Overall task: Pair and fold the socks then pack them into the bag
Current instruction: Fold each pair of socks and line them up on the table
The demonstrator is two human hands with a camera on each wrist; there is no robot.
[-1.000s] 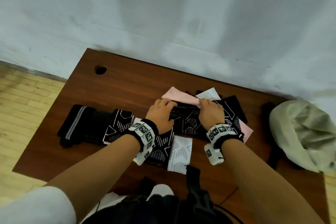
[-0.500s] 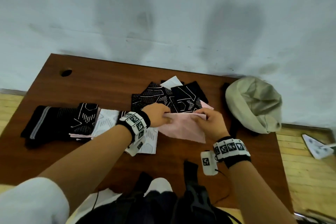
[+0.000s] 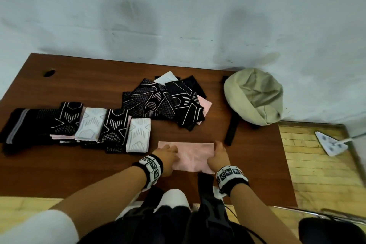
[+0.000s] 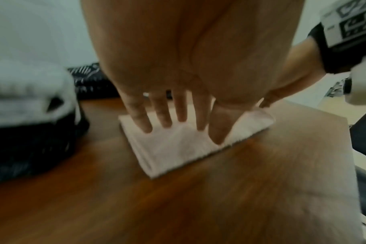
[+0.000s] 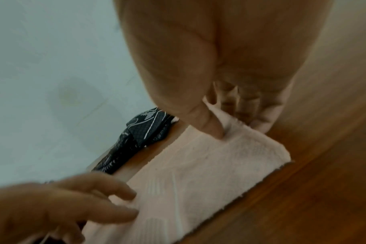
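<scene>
A pink sock (image 3: 193,154) lies flat near the front edge of the brown table (image 3: 99,174). My left hand (image 3: 168,154) presses on its left part; the left wrist view shows straight, spread fingers (image 4: 167,118) on the pink sock (image 4: 178,153). My right hand (image 3: 217,153) pinches its right end, with the thumb (image 5: 209,125) on top of the pink sock (image 5: 198,178) and the fingers curled under the edge. A beige bag (image 3: 255,97) slumps at the table's back right.
A loose pile of black patterned socks (image 3: 164,103), with pink and white ones beneath, lies behind my hands. Folded black and white socks (image 3: 89,125) line the left side. The bag's black strap (image 3: 231,130) runs forward. A cable hole (image 3: 49,73) is at the far left.
The pink sock has come out of the pile toward the front edge and now lies flat. My left hand has gone from pinching it to pressing on it.
</scene>
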